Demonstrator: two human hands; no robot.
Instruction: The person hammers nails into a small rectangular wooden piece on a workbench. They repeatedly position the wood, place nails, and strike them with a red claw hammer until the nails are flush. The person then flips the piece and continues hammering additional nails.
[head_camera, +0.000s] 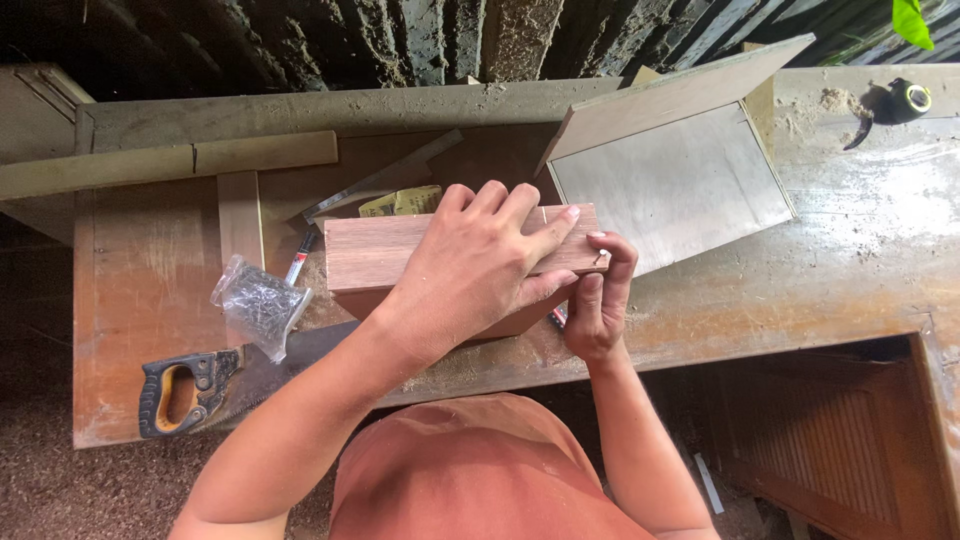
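Wooden board (375, 255) under left hand (475, 265); right hand (600, 300) at its right end.

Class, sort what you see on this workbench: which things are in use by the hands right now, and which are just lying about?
In use:
- left hand, flat on the wooden board
- right hand, fingertips pinching at the board's right end
- the box-like wooden piece under the board

Lying about:
- handsaw
- clear bag of nails
- open plywood box
- tape measure
- steel ruler

Head view, steeply down, close.
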